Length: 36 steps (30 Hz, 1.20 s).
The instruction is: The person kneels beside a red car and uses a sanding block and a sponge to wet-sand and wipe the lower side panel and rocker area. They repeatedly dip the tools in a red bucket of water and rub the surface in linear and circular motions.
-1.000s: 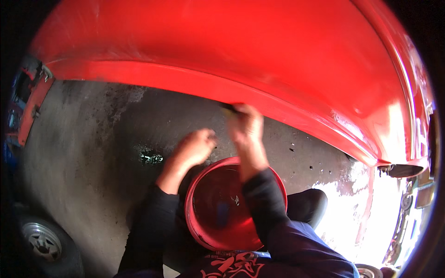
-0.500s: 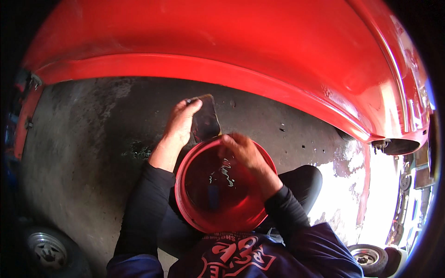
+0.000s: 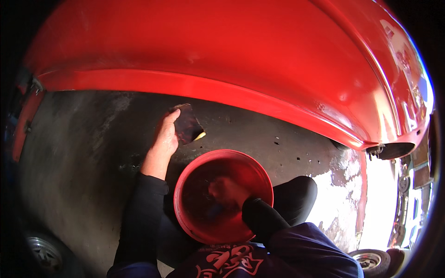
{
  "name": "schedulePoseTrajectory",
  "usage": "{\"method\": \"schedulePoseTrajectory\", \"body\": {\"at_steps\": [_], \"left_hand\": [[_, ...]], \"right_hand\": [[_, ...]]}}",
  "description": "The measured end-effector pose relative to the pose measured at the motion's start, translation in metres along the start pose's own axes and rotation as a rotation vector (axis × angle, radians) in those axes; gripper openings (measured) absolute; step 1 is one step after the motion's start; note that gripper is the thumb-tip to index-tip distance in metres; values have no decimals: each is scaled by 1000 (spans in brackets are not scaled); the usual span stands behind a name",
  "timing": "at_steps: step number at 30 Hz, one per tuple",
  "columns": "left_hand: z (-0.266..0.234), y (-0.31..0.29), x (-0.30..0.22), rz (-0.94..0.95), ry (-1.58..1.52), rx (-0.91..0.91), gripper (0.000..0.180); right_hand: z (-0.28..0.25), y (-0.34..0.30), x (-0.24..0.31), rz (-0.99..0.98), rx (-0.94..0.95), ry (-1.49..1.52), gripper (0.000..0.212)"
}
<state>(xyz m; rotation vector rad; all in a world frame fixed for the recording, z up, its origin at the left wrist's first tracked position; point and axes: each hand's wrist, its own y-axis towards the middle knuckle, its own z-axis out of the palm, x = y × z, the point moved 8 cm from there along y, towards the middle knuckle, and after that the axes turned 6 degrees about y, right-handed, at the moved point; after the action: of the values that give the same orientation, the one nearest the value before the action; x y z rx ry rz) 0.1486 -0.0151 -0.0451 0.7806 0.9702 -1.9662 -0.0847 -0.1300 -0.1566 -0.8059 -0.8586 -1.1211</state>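
My left hand (image 3: pixel 166 135) grips a dark, flat rectangular piece of sandpaper (image 3: pixel 189 124), its thumb lying over one edge. A pale yellow bit shows at the sandpaper's lower right corner. It is held in the air beyond the left rim of a round red bucket (image 3: pixel 180 194). Inside the bucket, my right hand (image 3: pixel 227 191) reaches down toward dark liquid, blurred by motion, so its fingers cannot be made out. A faint bluish shape (image 3: pixel 214 211) shows in the bucket next to that hand; what it is I cannot tell.
A large glossy red vehicle body panel (image 3: pixel 208 51) spans the far side, its lower edge above the dark concrete floor (image 3: pixel 92 153). Wheels stand at the lower left (image 3: pixel 44 254) and lower right (image 3: pixel 371 260). Bright light falls on the floor (image 3: pixel 338 204) at right.
My right hand has gone from the bucket's far rim down into the bucket. My left hand has drawn the sandpaper away from the rim and tilted it. The view has shifted slightly.
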Motion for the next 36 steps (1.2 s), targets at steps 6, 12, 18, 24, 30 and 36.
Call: {"method": "schedulePoseTrajectory", "body": {"at_steps": [6,12,18,24,30,36], "left_hand": [[30,-7,5,-48,-22,45,27],[58,-13,19,-81,32,129,33],[37,-8,3,-37,-3,19,41],[27,-18,-8,-17,21,-16,41],[16,-12,-7,-8,-40,-45,35],[14,-4,-2,-24,-37,65,39]], "right_hand": [[1,31,283,-522,-173,712,37],[-45,-60,352,-750,-892,-391,40],[34,8,103,225,124,-921,40],[-13,-4,-129,940,-208,-46,43],[-28,-13,-97,411,-414,147,29],[-2,37,195,-218,0,649,37]]}}
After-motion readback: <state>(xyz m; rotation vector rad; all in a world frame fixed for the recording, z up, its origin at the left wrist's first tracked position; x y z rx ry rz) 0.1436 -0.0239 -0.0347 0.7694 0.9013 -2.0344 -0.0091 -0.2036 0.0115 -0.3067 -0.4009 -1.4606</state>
